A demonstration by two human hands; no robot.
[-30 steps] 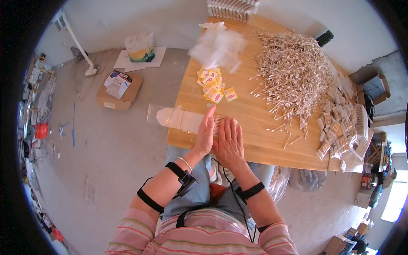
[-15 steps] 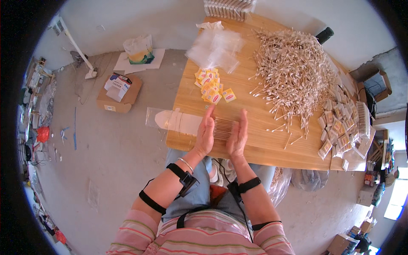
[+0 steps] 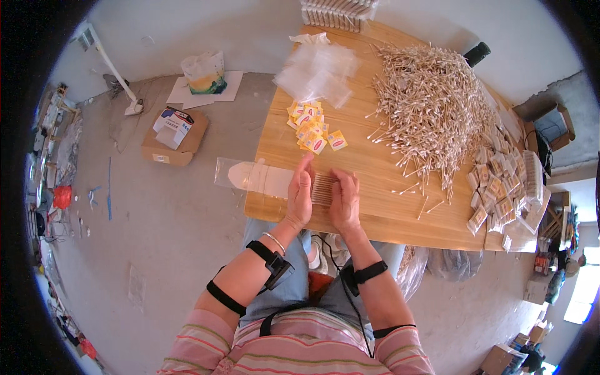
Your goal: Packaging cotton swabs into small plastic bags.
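A row of cotton swabs lies on the wooden table between my two hands, the sticks side by side. My left hand stands on edge at their left ends, palm inward and fingers stretched out. At the right ends is my right hand, its fingers loosely bent and partly over the sticks, not wrapped round them. Left of my left hand lies a white card inside a clear plastic sleeve, which sticks out past the table's edge. The left hand covers the card's right end.
Beyond my hands lie yellow and white paper labels and clear plastic bags. A large heap of loose cotton swabs covers the right back. Small packed bundles are piled at the right edge. A cardboard box sits on the floor at left.
My right hand has moved slightly left, and its stretched fingers have bent in over the swab ends. The left hand has barely shifted. The gap between my hands is narrower.
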